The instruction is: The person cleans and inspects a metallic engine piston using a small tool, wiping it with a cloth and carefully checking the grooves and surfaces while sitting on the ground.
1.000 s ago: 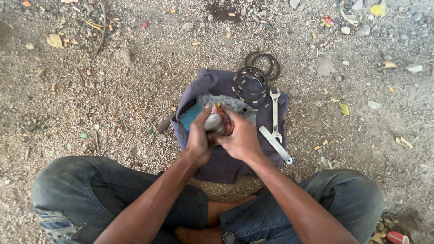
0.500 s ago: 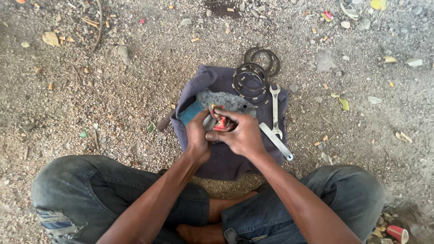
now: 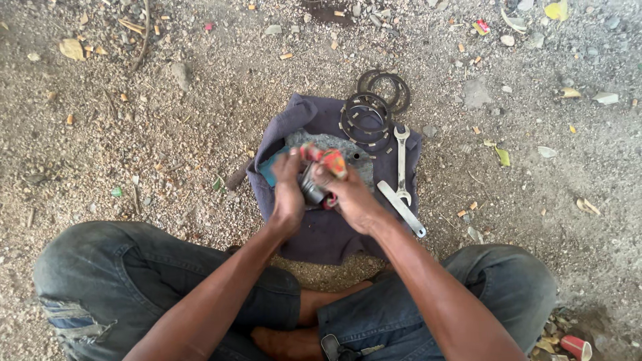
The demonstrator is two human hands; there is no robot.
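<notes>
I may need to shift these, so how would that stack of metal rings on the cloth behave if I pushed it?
The stacked metal rings look thin, rigid and flat, so they would probably slide rather than roll. Loosely piled on the purple cloth, they may well fan apart. The cloth could bunch and drag the wrench beside them.

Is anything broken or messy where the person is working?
Nothing looks broken. The left hand and right hand hold a small metal part with a red rag over a purple cloth. The spanners and rings lie tidily; only the jeans are torn.
</notes>
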